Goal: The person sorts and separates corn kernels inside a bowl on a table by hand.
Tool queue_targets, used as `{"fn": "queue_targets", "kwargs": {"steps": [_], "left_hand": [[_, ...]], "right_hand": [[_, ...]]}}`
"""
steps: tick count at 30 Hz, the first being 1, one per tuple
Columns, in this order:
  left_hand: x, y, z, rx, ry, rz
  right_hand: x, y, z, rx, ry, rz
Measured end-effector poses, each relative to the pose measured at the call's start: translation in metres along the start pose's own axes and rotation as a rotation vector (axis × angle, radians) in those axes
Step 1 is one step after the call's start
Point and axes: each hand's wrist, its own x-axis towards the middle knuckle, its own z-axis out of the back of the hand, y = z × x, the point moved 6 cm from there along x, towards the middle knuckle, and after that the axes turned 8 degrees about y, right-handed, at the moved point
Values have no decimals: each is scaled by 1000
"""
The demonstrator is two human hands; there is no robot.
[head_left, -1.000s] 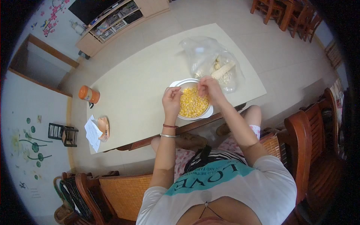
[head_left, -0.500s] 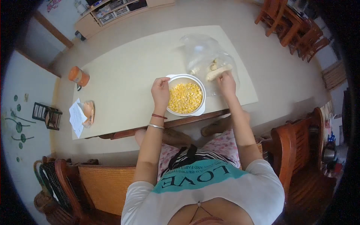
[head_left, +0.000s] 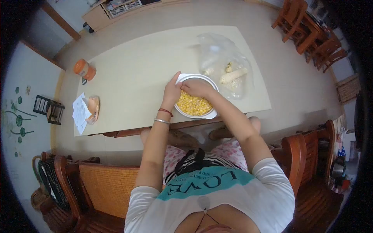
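A white bowl (head_left: 212,115) with side handles holds many yellow corn kernels (head_left: 194,105). My left hand (head_left: 172,92) grips the bowl's left side at the rim. My right hand (head_left: 196,88) reaches over the right rim into the bowl, its bent fingers close together at the kernels near my left hand. Whatever those fingers hold, if anything, is hidden. To the right of the bowl, a bare pale corn cob (head_left: 234,75) lies on a clear plastic bag (head_left: 217,48), with other cob pieces beside it.
On the pale table (head_left: 132,73) stands an orange canister (head_left: 84,70) at the far left. Papers (head_left: 80,112) and an orange-and-clear package (head_left: 93,108) lie near the left edge. A wooden bench (head_left: 105,186) is behind me; wooden chairs (head_left: 289,19) stand at the far right.
My right hand has let go of the corn cob, leaving it on the plastic bag, and moved left into the bowl. My left hand stays at the bowl's left side.
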Motion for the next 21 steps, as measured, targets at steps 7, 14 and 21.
{"fn": "queue_targets", "kwargs": {"steps": [7, 14, 21], "left_hand": [[1, 5, -1, -73, -11, 60], [-4, -2, 2, 32, -57, 5], [-6, -6, 3, 19, -23, 69]], "right_hand": [[6, 14, -24, 51, 264, 67], [-23, 13, 4, -107, 428, -10], [-43, 4, 21, -185, 319, 57]]}}
